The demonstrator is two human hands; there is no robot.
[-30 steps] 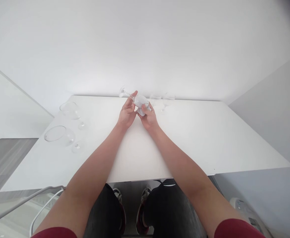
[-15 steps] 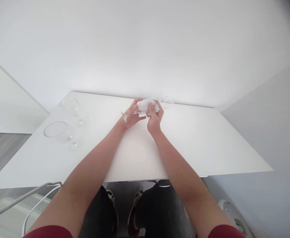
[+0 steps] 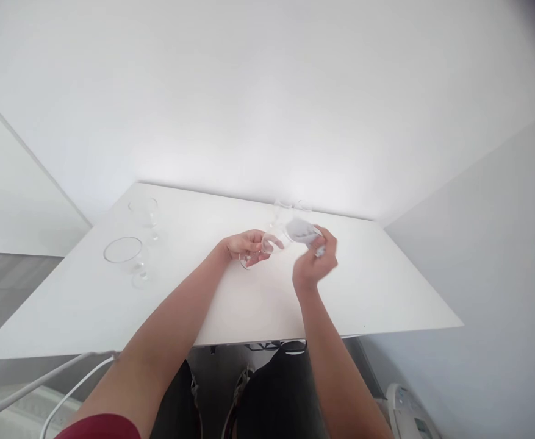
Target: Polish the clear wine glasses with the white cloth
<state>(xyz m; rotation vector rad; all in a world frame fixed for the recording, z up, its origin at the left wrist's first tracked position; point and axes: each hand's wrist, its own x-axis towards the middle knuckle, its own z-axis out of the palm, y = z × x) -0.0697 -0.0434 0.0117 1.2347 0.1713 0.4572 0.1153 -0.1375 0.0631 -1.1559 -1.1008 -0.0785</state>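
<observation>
My left hand is closed around a clear wine glass, tilted so that its bowl points right and its foot lies toward my wrist. Just right of the bowl, my right hand grips a crumpled white cloth. The cloth's loose end reaches the mouth of the glass; whether part of it is still inside I cannot tell. Behind the hands, close to the wall, more clear glassware shows faintly, partly hidden.
On the left of the white table stand two clear stemmed glasses, a near one and a far one. A white wall rises behind the table. A grey tube passes at the lower left. A white appliance stands lower right.
My right hand has drawn back to the right with the cloth, leaving the glass bowl largely uncovered. My left hand now wraps the glass lower down, nearer to me in view.
</observation>
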